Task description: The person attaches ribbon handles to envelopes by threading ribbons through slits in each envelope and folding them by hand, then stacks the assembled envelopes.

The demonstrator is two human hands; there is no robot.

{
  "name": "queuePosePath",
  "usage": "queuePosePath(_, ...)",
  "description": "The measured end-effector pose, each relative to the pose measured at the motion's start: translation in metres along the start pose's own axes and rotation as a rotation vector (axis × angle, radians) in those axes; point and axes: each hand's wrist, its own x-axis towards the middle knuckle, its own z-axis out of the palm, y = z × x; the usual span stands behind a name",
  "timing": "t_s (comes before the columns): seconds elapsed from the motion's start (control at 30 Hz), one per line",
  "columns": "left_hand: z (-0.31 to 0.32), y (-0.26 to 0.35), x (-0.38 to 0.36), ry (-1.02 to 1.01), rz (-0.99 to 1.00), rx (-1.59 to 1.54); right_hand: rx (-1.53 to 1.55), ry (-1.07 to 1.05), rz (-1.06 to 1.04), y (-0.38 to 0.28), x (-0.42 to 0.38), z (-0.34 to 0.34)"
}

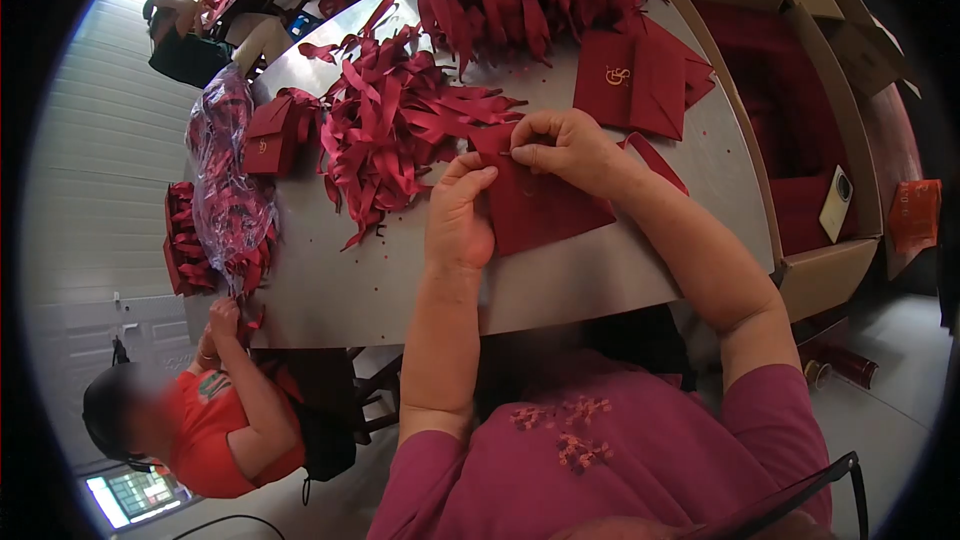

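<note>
While the table bears heaped ribbons, we hold a red bag above it, left hand closed on its edge, right hand pinching, apparently, a ribbon end; we judge threading underway, next needing a steady pull.

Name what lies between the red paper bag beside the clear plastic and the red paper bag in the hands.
The head view shows a heap of glossy red ribbons between the bag beside the plastic and the held bag.
</note>
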Motion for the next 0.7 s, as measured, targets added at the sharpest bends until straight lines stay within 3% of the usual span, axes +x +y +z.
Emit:
queuePosePath(0.17, -0.006, -0.013, 0.005, 0.055, 0.206, 0.095, -0.086, 0.015, -0.074, 0.002, -0.001, 0.007)
queuePosePath(0.23, -0.007, -0.014, 0.008, 0.178, 0.245, 0.209, -0.173, 0.033, -0.137, 0.007, 0.0, 0.011)
queuePosePath(0.33, 0.008, -0.009, 0.006, 0.274, 0.18, 0.101, -0.258, 0.068, -0.168, 0.008, 0.0, 0.014)
queuePosePath(0.47, 0.009, -0.005, 0.004, 0.25, 0.099, 0.0, -0.304, 0.051, -0.116, 0.002, -0.001, 0.017)
queuePosePath(0.53, 0.002, -0.008, 0.002, 0.253, 0.246, 0.203, -0.332, 0.065, -0.128, 0.001, 0.0, 0.019)
queuePosePath(0.67, -0.002, -0.011, -0.001, 0.151, 0.307, 0.333, -0.535, 0.139, -0.199, -0.002, 0.002, 0.024)
queuePosePath(0.7, -0.003, -0.011, -0.001, 0.187, 0.352, 0.494, -0.595, 0.168, -0.2, -0.004, 0.0, 0.026)
